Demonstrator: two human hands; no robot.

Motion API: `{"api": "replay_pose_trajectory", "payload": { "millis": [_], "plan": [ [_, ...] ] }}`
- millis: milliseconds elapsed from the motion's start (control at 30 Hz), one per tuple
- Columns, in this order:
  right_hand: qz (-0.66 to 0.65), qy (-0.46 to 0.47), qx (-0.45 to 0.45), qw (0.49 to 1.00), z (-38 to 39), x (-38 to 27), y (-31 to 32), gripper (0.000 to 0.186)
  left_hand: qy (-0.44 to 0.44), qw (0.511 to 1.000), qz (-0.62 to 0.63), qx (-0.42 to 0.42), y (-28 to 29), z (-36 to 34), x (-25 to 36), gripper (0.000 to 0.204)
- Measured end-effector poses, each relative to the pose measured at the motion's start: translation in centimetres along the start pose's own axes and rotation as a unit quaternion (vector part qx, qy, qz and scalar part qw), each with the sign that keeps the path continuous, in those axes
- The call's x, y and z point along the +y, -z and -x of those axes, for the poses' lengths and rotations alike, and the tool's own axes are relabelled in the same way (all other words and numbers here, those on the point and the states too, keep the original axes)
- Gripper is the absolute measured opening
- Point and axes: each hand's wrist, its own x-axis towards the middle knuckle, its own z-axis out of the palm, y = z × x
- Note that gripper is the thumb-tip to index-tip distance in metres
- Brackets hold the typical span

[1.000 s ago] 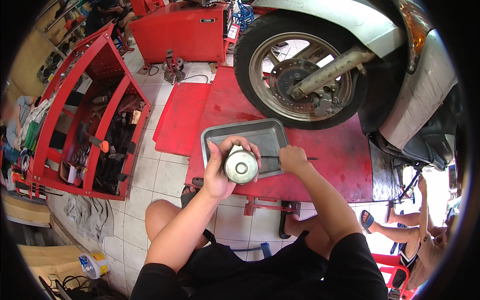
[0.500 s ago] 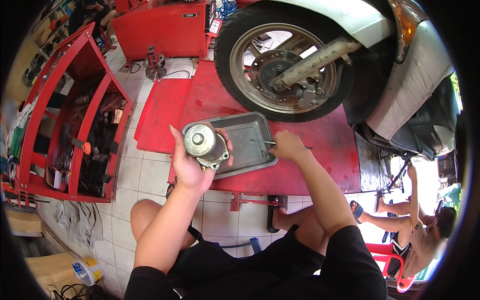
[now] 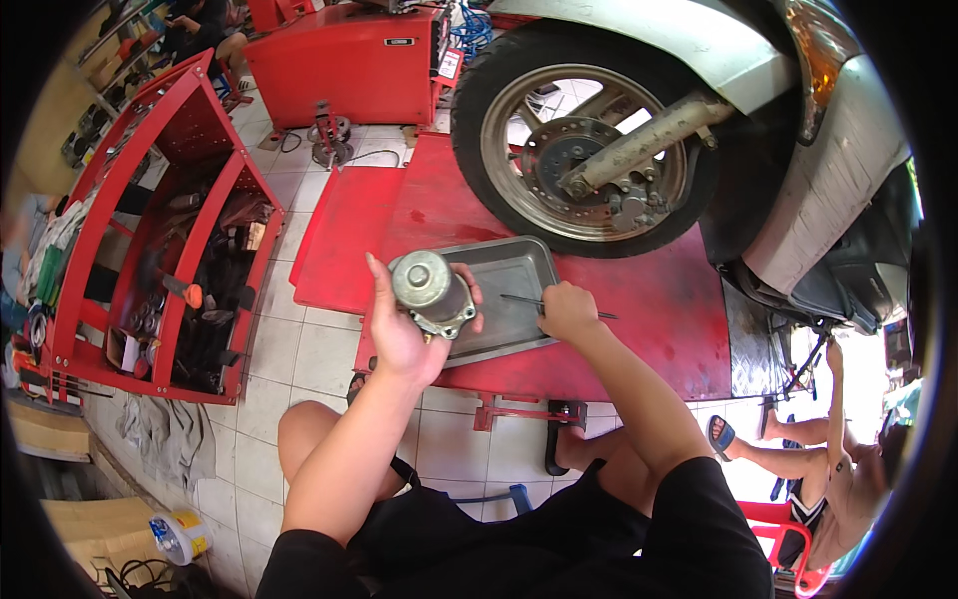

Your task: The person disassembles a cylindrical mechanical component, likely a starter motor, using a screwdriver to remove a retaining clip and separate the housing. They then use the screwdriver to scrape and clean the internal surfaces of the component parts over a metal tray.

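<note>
Your left hand [image 3: 404, 334] is gripping 1 round metal motor [image 3: 431, 292] just over the grey tray [image 3: 519, 270], which is lying bare on the red worktop [image 3: 659, 319]. Your right hand [image 3: 567, 311] is pinching a thin tool [image 3: 524, 299] at the tray's edge.

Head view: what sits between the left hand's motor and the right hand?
In the head view, the grey metal tray lies between the cylindrical motor in the left hand and the right hand, which holds a thin tool.
</note>
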Motion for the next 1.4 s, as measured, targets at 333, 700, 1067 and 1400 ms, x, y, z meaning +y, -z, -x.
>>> {"api": "replay_pose_trajectory", "payload": {
  "millis": [333,700,1067,1400],
  "plan": [
    [-0.623,0.165,0.087,0.759,6.9,-2.1,7.4,0.011,-0.025,0.997,-0.065,-0.030,0.8,0.0,-1.7,0.072],
    [-0.628,0.232,0.171,0.723,9.5,-3.8,6.6,0.011,-0.134,0.954,-0.253,-0.087,1.1,0.7,-4.0,0.070],
    [-0.507,0.252,0.263,0.781,10.4,-4.9,7.2,0.017,-0.087,0.981,-0.174,-0.012,1.7,0.7,-5.1,0.066],
    [-0.481,0.258,0.274,0.792,10.8,-5.1,7.4,0.019,-0.058,0.989,-0.136,0.001,1.6,1.1,-5.2,0.062]
  ]
}}
